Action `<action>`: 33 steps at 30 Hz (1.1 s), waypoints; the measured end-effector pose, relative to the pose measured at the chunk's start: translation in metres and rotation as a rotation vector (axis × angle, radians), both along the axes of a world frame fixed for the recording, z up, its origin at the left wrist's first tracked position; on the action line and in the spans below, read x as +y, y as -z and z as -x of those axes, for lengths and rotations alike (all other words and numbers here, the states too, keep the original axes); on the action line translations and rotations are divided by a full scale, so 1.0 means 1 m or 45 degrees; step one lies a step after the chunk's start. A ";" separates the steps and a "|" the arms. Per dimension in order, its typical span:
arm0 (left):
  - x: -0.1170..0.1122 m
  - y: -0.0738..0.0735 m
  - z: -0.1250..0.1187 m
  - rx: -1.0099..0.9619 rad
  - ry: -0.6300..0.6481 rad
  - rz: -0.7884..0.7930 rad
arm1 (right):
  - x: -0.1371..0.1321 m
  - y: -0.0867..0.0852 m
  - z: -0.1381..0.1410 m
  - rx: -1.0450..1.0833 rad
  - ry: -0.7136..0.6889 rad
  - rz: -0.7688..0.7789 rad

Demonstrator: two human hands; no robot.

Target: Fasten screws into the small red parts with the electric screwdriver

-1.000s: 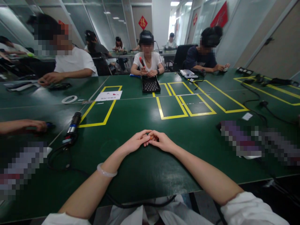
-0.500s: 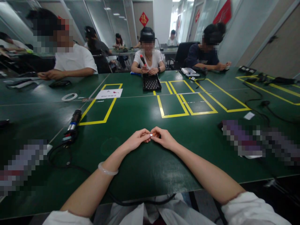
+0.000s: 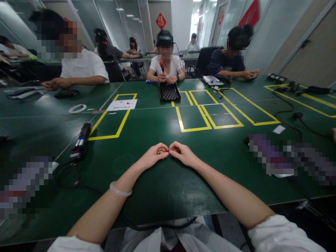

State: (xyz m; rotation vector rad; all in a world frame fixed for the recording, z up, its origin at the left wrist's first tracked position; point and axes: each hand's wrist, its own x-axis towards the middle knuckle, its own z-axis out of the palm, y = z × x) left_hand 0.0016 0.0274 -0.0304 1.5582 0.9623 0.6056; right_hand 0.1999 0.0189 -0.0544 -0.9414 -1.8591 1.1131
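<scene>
My left hand and my right hand rest on the green table, fingertips meeting in the middle. Both are curled in a pinch on a tiny part that shows red between the fingertips; I cannot make out what it is. A pale bangle circles my left wrist.
An electric screwdriver with a black cable lies to the left. Yellow taped boxes mark the table, with a white paper and a white tape ring. A black tray sits before a person opposite. Other seated people work around the table.
My hands have drawn slightly apart and turned the small part; it showed orange, then silver, now red. A forearm at the far left edge has gone from view.
</scene>
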 end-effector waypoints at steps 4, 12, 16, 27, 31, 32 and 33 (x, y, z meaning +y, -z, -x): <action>0.001 0.000 0.001 0.010 -0.015 0.011 | -0.001 -0.001 0.000 -0.032 -0.011 -0.053; 0.001 -0.001 0.000 0.015 -0.026 -0.063 | 0.002 0.000 -0.002 -0.063 0.040 -0.114; 0.002 -0.001 0.000 0.007 -0.032 -0.069 | 0.002 -0.001 -0.002 -0.111 0.053 -0.141; 0.004 -0.013 0.008 0.105 -0.012 -0.066 | 0.003 0.002 -0.002 -0.111 0.048 -0.152; 0.020 -0.025 0.041 0.293 -0.117 -0.284 | 0.002 0.000 -0.002 -0.110 0.054 -0.113; 0.025 -0.027 0.055 0.387 -0.177 -0.349 | 0.001 -0.001 -0.002 -0.110 0.052 -0.103; 0.031 -0.028 0.071 0.506 -0.248 -0.410 | 0.001 -0.001 -0.002 -0.107 0.049 -0.095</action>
